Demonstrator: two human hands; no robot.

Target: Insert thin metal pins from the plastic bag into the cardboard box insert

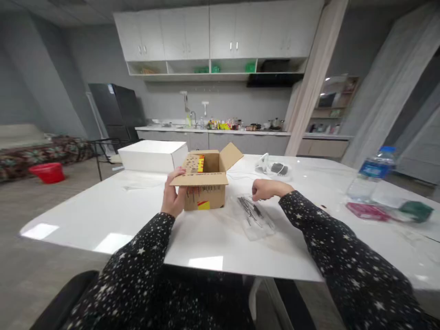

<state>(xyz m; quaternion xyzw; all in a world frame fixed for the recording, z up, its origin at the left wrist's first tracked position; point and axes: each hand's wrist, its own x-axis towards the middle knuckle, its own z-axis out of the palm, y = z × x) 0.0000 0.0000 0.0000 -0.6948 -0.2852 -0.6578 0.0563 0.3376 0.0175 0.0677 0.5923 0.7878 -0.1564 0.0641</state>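
An open cardboard box (205, 192) stands upright on the white table, its flaps folded outward. My left hand (173, 195) grips the box's left side, fingers by the near flap and thumb on the front wall. To the right of the box lies a clear plastic bag or tray (257, 233) holding several slender metal pieces (249, 208), whose kind I cannot make out. My right hand (270, 189) is just above the far end of these pieces, its fingers curled together in a pinch. Whatever those fingers hold is hidden or too small to see.
A white box (153, 155) stands behind at the left. Beyond my right hand are a white object with a cable (264, 164) and a clear pack with something dark (280, 169). At the right are a water bottle (371, 176), a pink packet (367, 211) and a green item (415, 211).
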